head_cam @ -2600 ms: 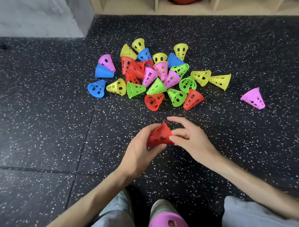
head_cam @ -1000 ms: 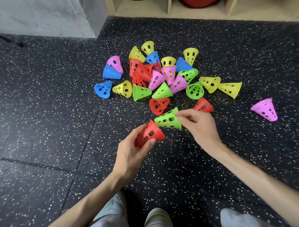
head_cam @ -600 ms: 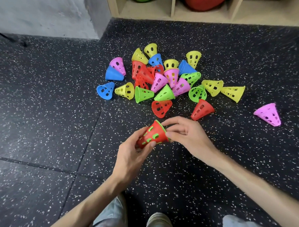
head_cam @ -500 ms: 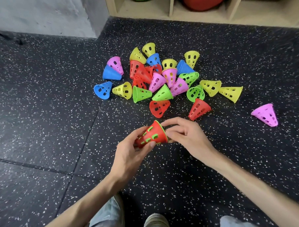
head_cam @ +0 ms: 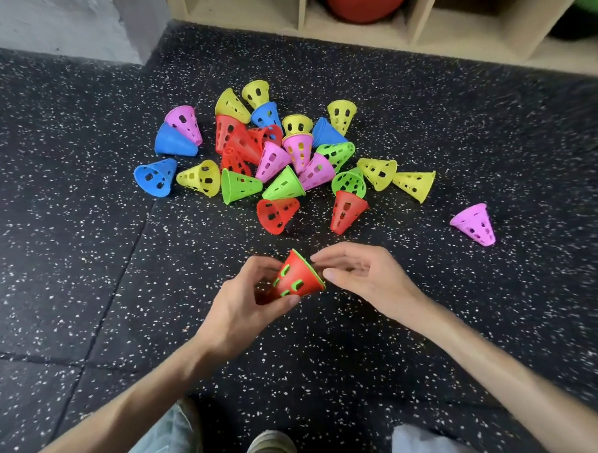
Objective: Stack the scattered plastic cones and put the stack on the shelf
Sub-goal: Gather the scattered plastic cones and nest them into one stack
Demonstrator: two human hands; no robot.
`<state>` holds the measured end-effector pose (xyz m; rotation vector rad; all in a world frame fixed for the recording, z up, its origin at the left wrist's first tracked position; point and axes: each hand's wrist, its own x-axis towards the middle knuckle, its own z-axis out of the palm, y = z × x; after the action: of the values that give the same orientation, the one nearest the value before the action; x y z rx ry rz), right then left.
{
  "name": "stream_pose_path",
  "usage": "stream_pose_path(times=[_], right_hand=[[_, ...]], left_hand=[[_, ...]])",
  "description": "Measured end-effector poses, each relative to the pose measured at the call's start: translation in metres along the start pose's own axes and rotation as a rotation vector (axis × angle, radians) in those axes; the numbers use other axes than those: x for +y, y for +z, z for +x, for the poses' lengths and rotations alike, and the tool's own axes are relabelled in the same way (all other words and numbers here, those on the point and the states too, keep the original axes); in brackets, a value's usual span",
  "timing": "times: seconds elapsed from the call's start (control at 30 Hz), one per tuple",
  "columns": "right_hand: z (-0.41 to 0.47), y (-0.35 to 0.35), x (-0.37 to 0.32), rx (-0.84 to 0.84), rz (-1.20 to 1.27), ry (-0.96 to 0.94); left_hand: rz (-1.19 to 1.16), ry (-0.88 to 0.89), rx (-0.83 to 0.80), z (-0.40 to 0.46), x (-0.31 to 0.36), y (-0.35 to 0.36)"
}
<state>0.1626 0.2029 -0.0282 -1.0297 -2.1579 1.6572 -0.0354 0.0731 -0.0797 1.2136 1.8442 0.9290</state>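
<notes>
Head view: our left hand (head_cam: pixel 241 309) grips the red cone stack (head_cam: pixel 298 277) at frame centre, thumb and fingers curled round its narrow end, green showing through the holes. Our right hand (head_cam: pixel 365 278) sits just right of the stack's wide rim, fingers loosely extended; contact we cannot tell. Loose cone pile (head_cam: pixel 280 155) lies above the hands, one pink cone (head_cam: pixel 474 223) apart at right. Shelf (head_cam: pixel 385 30) along the top edge.

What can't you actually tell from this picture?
- How many cones sit nested in the held stack: the red outer one covers them; only green shows through its holes.
- Whether the right hand touches it: the stack's rim hides the fingertips.
- The shelf and its balls: cut off by the top edge.
</notes>
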Motion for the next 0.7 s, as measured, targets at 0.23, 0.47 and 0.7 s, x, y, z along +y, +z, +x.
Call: stream_pose_path(times=[0.23,0.47,0.7], right_hand=[[0.0,-0.11,0.062,0.418,-0.568,0.055],[0.018,-0.197,0.118,0.464,-0.713,0.398],[0.012,-0.198,0.136,0.555,-0.706,0.433]], left_hand=[[0.009,0.015,-0.084,-0.005,0.001,0.008],[-0.048,-0.01,-0.075,-0.01,-0.005,0.013],[-0.045,-0.024,-0.098,-0.012,-0.004,0.013]])
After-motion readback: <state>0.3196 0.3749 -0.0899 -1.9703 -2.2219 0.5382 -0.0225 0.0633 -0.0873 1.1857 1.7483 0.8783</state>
